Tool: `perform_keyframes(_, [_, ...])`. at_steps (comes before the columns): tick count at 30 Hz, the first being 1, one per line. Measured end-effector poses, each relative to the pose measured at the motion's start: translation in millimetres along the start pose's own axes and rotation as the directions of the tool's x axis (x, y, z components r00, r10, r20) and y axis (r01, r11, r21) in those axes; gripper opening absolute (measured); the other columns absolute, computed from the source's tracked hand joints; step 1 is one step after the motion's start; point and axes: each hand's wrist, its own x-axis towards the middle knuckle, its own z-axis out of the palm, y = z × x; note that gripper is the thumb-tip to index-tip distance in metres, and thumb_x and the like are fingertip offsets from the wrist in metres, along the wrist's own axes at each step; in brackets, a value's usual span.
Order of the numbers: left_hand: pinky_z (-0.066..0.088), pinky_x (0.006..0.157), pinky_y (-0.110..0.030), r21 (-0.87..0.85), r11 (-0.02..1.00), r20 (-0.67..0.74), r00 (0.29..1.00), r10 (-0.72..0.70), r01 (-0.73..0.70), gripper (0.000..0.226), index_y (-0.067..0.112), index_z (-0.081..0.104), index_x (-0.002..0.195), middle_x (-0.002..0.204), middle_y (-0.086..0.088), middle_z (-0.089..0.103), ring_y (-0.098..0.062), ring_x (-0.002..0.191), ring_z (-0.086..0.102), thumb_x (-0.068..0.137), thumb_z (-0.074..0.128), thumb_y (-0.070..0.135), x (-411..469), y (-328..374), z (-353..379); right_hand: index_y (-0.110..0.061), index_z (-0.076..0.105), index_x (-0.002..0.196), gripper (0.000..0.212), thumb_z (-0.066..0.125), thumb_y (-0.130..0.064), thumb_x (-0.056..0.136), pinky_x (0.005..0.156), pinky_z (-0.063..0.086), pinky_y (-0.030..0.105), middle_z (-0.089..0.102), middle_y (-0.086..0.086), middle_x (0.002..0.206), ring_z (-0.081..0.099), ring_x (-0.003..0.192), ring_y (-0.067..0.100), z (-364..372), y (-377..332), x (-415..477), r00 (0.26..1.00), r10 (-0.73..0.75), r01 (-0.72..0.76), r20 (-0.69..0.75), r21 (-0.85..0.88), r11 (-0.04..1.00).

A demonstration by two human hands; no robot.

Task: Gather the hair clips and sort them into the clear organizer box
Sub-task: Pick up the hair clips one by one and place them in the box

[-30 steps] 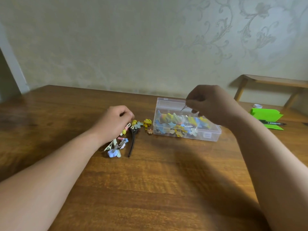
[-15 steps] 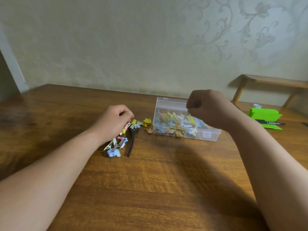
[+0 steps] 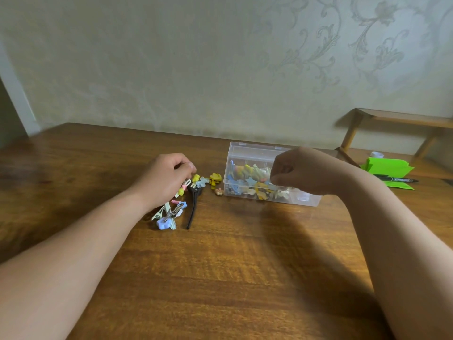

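- The left hand [image 3: 166, 177] rests over the far end of a loose heap of hair clips [image 3: 171, 213] on the wooden table [image 3: 220, 278]. Its fingers are curled down onto them, and I cannot tell whether they grip one.
- The heap lies left of the clear organizer box [image 3: 255, 149]. Pastel clips, blue, pink and pale green, poke out on the near side of the wrist.
- A long black clip [image 3: 193, 207] lies just right of the heap, its thin end pointing toward the near edge.
- Between hand and box sit a yellow clip [image 3: 215, 179] and a small brown clip [image 3: 219, 191], the brown one nearly touching the box wall.
- The box stands with its lid up at the far side. Sorted clips [image 3: 247, 182], yellow, blue and cream, show through its front wall.
- The right hand [image 3: 301, 173] hangs over the right half of the box with its fingers bunched tight. It blocks that part of the box, and whether it pinches anything cannot be told.
- Far right, a bright green folded paper [image 3: 387, 165] lies on the table with a black marker [image 3: 394, 179] on it, a small white cap [image 3: 376, 154] just behind it.
- A wooden shelf [image 3: 397, 117] stands against the patterned wall [image 3: 220, 57] behind these.
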Motion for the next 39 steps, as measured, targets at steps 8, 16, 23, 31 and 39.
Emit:
perform_keyframes(8, [0.053,0.085,-0.035,0.003,1.000,-0.008,1.000,-0.002,0.002,0.023,0.028,0.076,0.099,0.100,0.009,0.075,-0.011,0.099,0.068,0.107,0.055,0.029,-1.1,1.1,0.9,-0.025,0.075,0.101,0.009,0.067,-0.026,0.100,0.072,0.054,0.022,0.070,-0.017,0.092,0.067,0.086,0.004,5.3,-11.5,4.9,0.981,0.012,-0.004,-0.192,0.042,0.999])
perform_keyframes(16, [0.053,0.064,-0.030,-0.022,1.000,-0.034,0.999,-0.013,0.012,0.025,0.030,0.075,0.088,0.082,0.006,0.076,-0.010,0.069,0.071,0.104,0.056,0.030,6.0,-4.4,3.3,-0.028,0.073,0.106,0.013,0.064,-0.025,0.098,0.079,0.057,0.032,0.071,-0.013,0.097,0.066,0.087,0.009,43.9,-93.5,-1.6,0.938,-0.288,0.306,-0.193,0.067,0.950])
perform_keyframes(23, [0.043,0.055,-0.026,-0.292,0.947,-0.066,0.985,-0.159,0.133,0.020,0.016,0.076,0.091,0.071,0.008,0.070,-0.016,0.062,0.054,0.101,0.059,0.016,11.6,-3.9,3.0,-0.025,0.068,0.123,0.031,0.063,-0.019,0.093,0.087,0.054,0.038,0.060,-0.004,0.121,0.057,0.108,0.020,98.3,-128.8,-4.7,0.855,-0.493,0.500,-0.163,-0.002,0.866])
perform_keyframes(31, [0.045,0.069,-0.032,-0.258,0.958,-0.075,0.986,-0.150,0.126,0.022,0.023,0.078,0.091,0.085,0.001,0.075,-0.013,0.072,0.059,0.101,0.059,0.023,14.2,-8.3,1.4,-0.020,0.071,0.098,0.008,0.066,-0.024,0.095,0.081,0.055,0.044,0.066,-0.003,0.100,0.058,0.099,0.020,101.0,-125.0,-1.4,0.821,-0.534,0.533,-0.204,-0.065,0.844])
perform_keyframes(39, [0.051,0.067,-0.034,-0.237,0.964,-0.083,0.986,-0.142,0.119,0.022,0.013,0.076,0.093,0.083,-0.009,0.072,-0.019,0.072,0.064,0.103,0.058,0.021,12.7,-4.3,1.9,-0.020,0.067,0.101,0.006,0.065,-0.027,0.103,0.067,0.048,0.022,0.069,-0.009,0.091,0.061,0.080,0.009,68.6,-113.5,0.2,0.866,-0.245,0.377,-0.436,0.247,0.893])
